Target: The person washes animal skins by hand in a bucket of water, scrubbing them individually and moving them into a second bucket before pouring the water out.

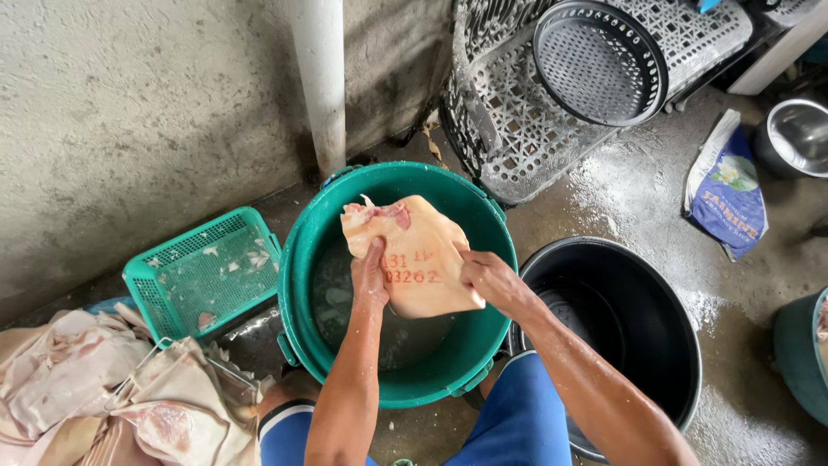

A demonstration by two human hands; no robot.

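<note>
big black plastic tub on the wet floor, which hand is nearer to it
Right. The right hand grips the pale slab of raw pork skin at its edge toward the big black plastic tub. The left hand holds the slab farther away, over the green plastic bucket.

Two green tubs (302, 285) (798, 354), one black tub (664, 319), one green basket (203, 267), one steel bowl (798, 134).

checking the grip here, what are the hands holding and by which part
Both hands, left hand and right hand, hold a pale slab of pork skin by its lower edge, one side each, over the green tub.
</note>
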